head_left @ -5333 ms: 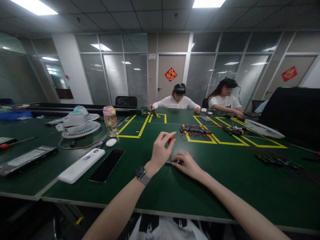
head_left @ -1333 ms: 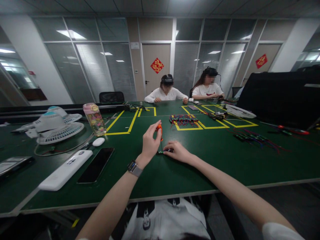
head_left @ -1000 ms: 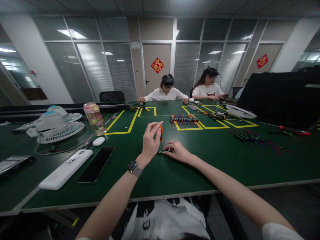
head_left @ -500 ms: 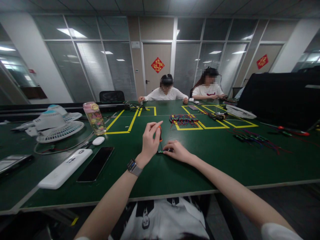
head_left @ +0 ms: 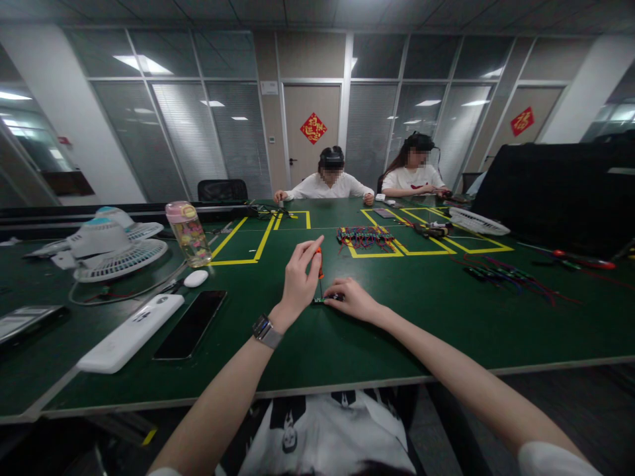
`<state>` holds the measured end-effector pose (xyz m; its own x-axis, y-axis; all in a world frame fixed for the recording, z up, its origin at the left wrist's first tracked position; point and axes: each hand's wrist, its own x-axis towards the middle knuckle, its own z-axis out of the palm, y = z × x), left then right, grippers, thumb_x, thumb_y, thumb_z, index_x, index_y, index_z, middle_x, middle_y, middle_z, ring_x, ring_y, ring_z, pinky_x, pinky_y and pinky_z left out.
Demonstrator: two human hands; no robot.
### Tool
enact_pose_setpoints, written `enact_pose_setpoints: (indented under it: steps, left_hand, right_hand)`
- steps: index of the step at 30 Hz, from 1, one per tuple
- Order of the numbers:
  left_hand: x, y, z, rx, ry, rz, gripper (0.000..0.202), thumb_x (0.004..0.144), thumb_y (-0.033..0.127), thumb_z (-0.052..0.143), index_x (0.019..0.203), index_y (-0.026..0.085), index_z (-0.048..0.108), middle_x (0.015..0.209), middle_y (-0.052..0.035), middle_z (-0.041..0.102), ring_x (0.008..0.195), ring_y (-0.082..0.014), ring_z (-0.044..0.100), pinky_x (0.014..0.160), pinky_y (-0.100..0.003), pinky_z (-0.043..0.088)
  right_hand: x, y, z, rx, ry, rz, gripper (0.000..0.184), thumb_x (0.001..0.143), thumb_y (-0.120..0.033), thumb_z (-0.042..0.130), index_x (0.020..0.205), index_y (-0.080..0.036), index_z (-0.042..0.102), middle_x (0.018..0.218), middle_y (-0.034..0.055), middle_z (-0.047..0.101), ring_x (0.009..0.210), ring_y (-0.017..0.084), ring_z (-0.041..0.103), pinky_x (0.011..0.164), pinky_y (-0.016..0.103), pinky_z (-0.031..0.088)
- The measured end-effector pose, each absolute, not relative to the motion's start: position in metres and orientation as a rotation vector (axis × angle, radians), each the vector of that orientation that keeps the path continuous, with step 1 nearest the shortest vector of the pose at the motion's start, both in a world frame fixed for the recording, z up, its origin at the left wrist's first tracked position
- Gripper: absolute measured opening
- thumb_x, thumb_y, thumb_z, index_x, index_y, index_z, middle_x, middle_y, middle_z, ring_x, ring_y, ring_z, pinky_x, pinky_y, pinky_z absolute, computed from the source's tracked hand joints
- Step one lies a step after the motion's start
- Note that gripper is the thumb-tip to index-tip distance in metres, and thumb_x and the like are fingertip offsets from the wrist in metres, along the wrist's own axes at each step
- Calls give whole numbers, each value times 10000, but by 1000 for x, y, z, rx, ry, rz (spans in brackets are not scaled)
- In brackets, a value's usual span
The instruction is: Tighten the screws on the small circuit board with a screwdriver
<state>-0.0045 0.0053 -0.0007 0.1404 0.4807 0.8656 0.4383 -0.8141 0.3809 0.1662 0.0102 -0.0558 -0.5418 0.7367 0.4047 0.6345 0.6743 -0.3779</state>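
An orange-handled screwdriver stands nearly upright in my left hand, its handle partly hidden behind the fingers. The shaft points down at a small green circuit board on the table. My right hand rests on the tabletop, fingertips closed on the board's right end. Something small and dark sits under those right fingers, too covered to make out. A watch is on my left wrist.
A phone, a white power bank-like block and a bottle lie or stand left, near white fans. Wired boards sit ahead; more wired boards lie right. Two people sit across the table.
The screwdriver handle has shifted very slightly to the right and upright. Both hands stay almost in place, and the board has barely moved.
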Motion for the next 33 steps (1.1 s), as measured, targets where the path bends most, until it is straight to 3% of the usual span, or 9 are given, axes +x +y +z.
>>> enact_pose_setpoints:
  steps: [4,10,16,23,29,33]
  left_hand:
    - [-4,7,-1,2300,822,1724,380,954,177,390,1322,216,477,1213,-72,591,1113,-153,560,977,-307,434]
    - [-4,7,0,2243,993,1865,248,867,257,590,1101,198,649,920,-39,577,862,-144,568,835,-276,469]
    - [-5,9,-1,2225,858,1760,358,966,213,361,1289,224,516,1175,-74,576,1089,-156,552,958,-310,432]
    - [-4,8,-2,2218,975,1860,267,871,270,587,1127,202,621,924,-30,603,847,-138,575,814,-270,471]
    - [-4,6,0,2240,898,1780,337,965,227,373,1256,211,542,1146,-78,583,1071,-160,559,938,-308,447]
    - [-3,6,0,2248,907,1807,301,936,223,455,1215,208,566,1033,-58,615,948,-151,589,866,-294,474]
  right_hand:
    - [167,11,-57,-1053,-2351,247,129,843,-250,637,902,-181,728,836,43,648,707,137,593,713,250,417]
    - [168,12,-58,-1062,-2357,237,135,841,-264,642,910,-188,729,836,38,652,699,136,593,740,268,409]
    - [168,13,-59,-1066,-2368,231,124,818,-256,671,912,-196,725,859,35,663,755,152,612,790,289,398]
    - [168,16,-62,-1075,-2352,240,112,799,-244,688,890,-188,723,843,31,668,707,138,600,771,281,404]
    - [168,15,-61,-1051,-2350,240,111,806,-243,680,890,-181,718,839,35,667,730,147,606,761,281,409]
    - [168,15,-60,-1057,-2354,241,105,806,-240,681,886,-183,717,837,32,663,725,143,602,759,277,410]
